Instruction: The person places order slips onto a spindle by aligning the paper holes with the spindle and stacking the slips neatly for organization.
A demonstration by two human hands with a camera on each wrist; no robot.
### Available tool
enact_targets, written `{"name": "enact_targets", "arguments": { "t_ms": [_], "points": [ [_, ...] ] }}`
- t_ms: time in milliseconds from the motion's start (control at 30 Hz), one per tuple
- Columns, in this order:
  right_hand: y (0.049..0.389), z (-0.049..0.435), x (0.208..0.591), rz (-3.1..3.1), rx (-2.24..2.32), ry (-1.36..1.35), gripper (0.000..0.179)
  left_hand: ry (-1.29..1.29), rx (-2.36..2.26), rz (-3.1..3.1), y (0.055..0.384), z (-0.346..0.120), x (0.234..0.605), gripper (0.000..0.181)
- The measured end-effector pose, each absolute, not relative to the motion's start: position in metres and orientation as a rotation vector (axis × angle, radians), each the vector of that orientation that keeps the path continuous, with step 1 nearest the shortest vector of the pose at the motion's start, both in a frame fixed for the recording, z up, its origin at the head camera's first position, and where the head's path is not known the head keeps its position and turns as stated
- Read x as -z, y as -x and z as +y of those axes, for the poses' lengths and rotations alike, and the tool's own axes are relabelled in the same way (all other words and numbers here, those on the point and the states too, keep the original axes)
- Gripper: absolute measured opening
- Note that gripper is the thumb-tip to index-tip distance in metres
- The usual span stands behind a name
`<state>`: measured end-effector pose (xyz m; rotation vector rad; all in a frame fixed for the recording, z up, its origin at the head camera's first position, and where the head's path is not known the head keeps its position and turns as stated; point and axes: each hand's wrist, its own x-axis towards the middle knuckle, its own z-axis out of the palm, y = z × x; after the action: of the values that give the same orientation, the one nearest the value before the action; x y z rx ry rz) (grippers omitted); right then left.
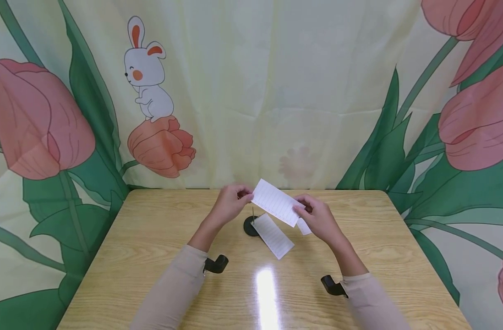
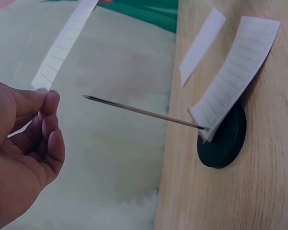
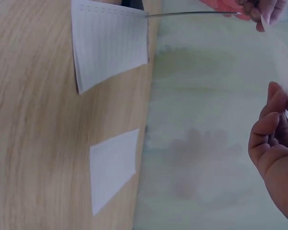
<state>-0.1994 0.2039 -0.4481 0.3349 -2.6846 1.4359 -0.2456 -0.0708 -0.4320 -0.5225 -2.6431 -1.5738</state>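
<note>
A lined paper slip [image 1: 276,201] is stretched between both hands above the table. My left hand [image 1: 232,204] pinches its left corner between thumb and forefinger; my right hand [image 1: 316,216] pinches the right end. Below stands a spike paper holder with a round black base [image 2: 225,143] and a thin pointed metal spike [image 2: 144,112]. Several lined slips [image 1: 273,236] are stuck on that spike by one end, low down near the base. The spike's tip is bare, apart from the held slip. Another paper slip [image 3: 114,170] lies on the table, partly hidden by my right hand in the head view.
The wooden table [image 1: 152,256] ends at a curtain [image 1: 235,91] printed with tulips and a rabbit. A black wrist mount [image 1: 216,264] sits on the left sleeve, another mount [image 1: 333,286] on the right. Light glares off the table's front middle.
</note>
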Motion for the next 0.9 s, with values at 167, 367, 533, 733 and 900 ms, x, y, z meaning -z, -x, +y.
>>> {"name": "enact_targets", "arguments": {
  "t_ms": [167, 367, 533, 733, 900],
  "points": [
    [0.199, 0.204, 0.456, -2.691, -1.450, -0.303, 0.022, 0.557, 1.558, -2.640, 0.246, -0.070, 0.438, 0.008],
    [0.198, 0.205, 0.460, -2.704, -1.451, -0.285, 0.023, 0.563, 1.583, -2.655, 0.247, -0.069, 0.443, 0.007],
    [0.197, 0.205, 0.461, -2.705, -1.453, -0.287, 0.021, 0.564, 1.548, -2.681, 0.247, -0.068, 0.447, 0.007],
    [0.198, 0.206, 0.465, -2.706, -1.458, -0.282, 0.020, 0.571, 1.547, -2.694, 0.246, -0.067, 0.448, 0.007],
    [0.197, 0.206, 0.464, -2.711, -1.458, -0.291, 0.020, 0.570, 1.540, -2.701, 0.246, -0.068, 0.450, 0.007]
  ]
}}
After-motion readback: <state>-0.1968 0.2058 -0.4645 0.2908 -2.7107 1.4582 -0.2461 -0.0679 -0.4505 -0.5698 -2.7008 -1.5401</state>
